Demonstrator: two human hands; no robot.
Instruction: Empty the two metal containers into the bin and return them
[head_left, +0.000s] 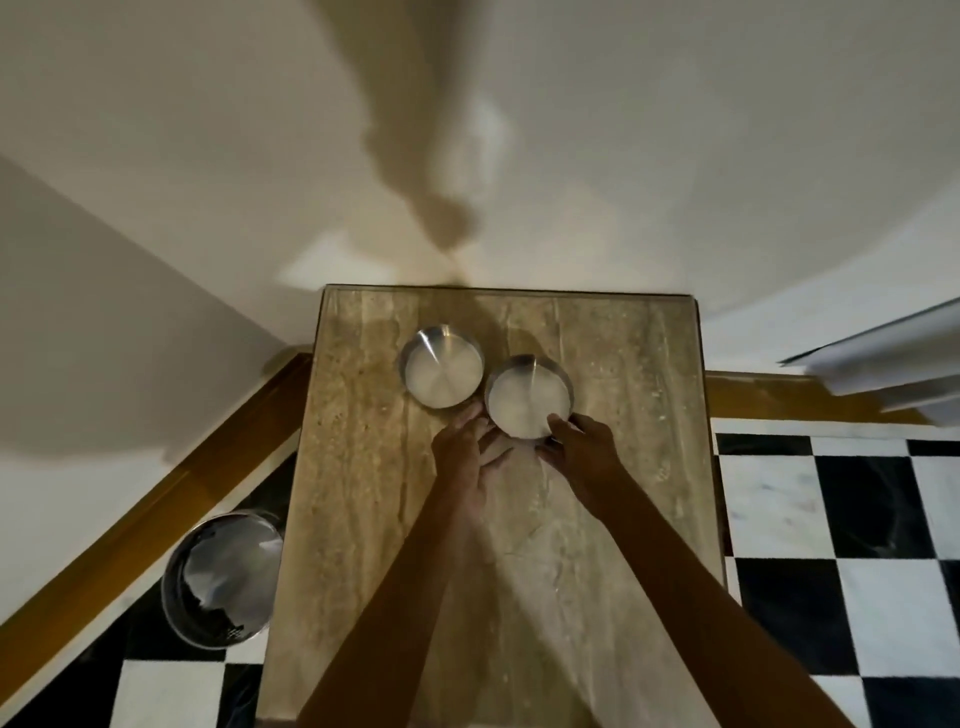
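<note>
Two round metal containers stand side by side near the far end of a stone-topped table (623, 519). The left container (441, 371) is untouched. The right container (527, 397) has my right hand (582, 449) gripping its near rim, thumb inside. My left hand (470, 449) lies with fingers spread just beside the container's near left edge, fingertips close to both containers; whether it touches is unclear. Both containers look pale inside, and I cannot tell if anything is in them. A round metal bin (221, 579) stands on the floor left of the table.
The table's far edge meets a cream wall. A black and white checkered floor (831, 519) surrounds the table. A brown skirting board (156, 483) runs behind the bin. A white door or panel edge (883, 364) juts in at right.
</note>
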